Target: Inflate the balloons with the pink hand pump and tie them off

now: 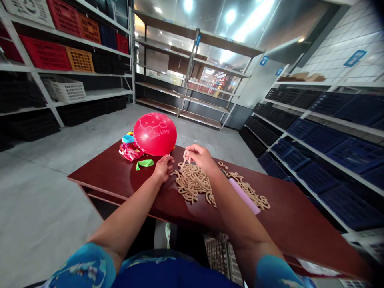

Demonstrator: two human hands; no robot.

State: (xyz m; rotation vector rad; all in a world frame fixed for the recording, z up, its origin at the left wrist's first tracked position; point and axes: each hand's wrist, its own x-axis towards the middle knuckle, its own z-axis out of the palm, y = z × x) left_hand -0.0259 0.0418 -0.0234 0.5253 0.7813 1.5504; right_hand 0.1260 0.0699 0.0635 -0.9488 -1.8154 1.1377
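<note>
An inflated red balloon with "hello kitty" printed on it rises above the table's far edge. My left hand is closed, pinching its neck from below. To the right, my right hand pinches a piece of beige cord over a tangled heap of the same beige cords. A limp green balloon lies left of my left hand. Behind it are a red patterned packet and a deflated blue balloon.
The dark red table runs across in front of me. A pink flat item lies beside more cords at the right. Shelves with red crates stand left, and shelves with blue crates stand right. A metal rack stands behind.
</note>
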